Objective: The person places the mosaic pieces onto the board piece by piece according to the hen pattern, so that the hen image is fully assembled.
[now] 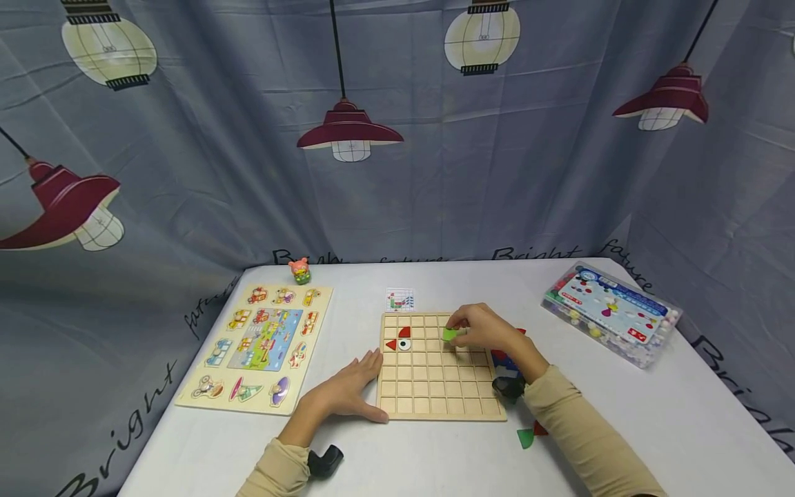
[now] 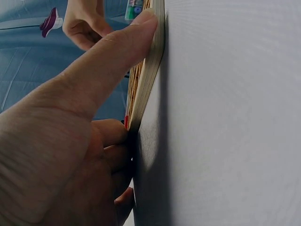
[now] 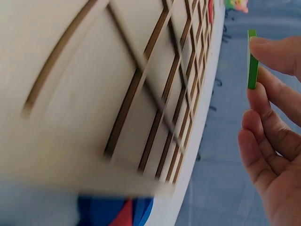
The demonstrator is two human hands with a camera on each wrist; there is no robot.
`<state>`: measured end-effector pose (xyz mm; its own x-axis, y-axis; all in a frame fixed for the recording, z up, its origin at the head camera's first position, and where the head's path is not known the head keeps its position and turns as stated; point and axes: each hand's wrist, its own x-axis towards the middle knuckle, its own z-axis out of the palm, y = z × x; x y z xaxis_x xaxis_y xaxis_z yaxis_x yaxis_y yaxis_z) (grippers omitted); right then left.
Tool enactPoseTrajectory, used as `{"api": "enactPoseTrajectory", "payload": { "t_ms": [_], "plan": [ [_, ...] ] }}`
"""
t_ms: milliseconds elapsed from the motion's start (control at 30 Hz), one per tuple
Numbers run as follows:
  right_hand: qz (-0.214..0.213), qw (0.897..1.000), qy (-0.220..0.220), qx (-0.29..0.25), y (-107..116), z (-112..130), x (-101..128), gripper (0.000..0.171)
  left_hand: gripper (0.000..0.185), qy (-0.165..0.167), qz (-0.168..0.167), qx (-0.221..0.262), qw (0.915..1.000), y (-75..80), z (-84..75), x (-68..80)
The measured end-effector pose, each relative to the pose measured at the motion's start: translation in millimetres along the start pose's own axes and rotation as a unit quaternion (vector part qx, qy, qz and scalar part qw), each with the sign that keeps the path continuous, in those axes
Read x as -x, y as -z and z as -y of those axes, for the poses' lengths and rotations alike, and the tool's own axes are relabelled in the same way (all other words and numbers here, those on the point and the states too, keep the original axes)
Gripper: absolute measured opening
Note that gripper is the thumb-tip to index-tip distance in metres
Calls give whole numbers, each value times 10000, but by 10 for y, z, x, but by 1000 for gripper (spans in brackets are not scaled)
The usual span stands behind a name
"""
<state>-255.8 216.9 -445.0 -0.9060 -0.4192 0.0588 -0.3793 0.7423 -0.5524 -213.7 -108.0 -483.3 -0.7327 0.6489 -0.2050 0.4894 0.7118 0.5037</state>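
Note:
A wooden grid board [image 1: 435,390] lies in front of me on the table. My right hand [image 1: 481,326] pinches a light green tile [image 1: 450,334] between thumb and fingers, over the upper right part of the grid; the right wrist view shows this green tile [image 3: 252,59] edge-on, raised off the board. My left hand [image 1: 348,386] rests at the board's left edge, fingers extended, its thumb [image 2: 117,56] along the near corner. Toward the board's upper left sit a red quarter-round tile [image 1: 405,332], a red triangle [image 1: 391,344] and a white tile with a black dot [image 1: 404,344].
Blue and red pieces [image 1: 502,359] lie right of the board, partly under my right arm. A green piece [image 1: 525,438] lies nearer me. A pattern card [image 1: 400,299] sits behind the board, a picture puzzle [image 1: 199,366] left, a figurine [image 1: 300,271] behind it, a plastic case [image 1: 611,314] right.

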Motion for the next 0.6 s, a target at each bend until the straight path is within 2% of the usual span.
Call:
{"api": "enactPoseTrajectory", "payload": {
  "t_ms": [333,600],
  "plan": [
    [293,9995,114,47,-210,295,-200,22,117,-5,-7,4,10000,9,1,11],
    [730,9972,171,68,-383,481,-372,21,119,75,21,22,10000,12,-8,2]
  ]
}}
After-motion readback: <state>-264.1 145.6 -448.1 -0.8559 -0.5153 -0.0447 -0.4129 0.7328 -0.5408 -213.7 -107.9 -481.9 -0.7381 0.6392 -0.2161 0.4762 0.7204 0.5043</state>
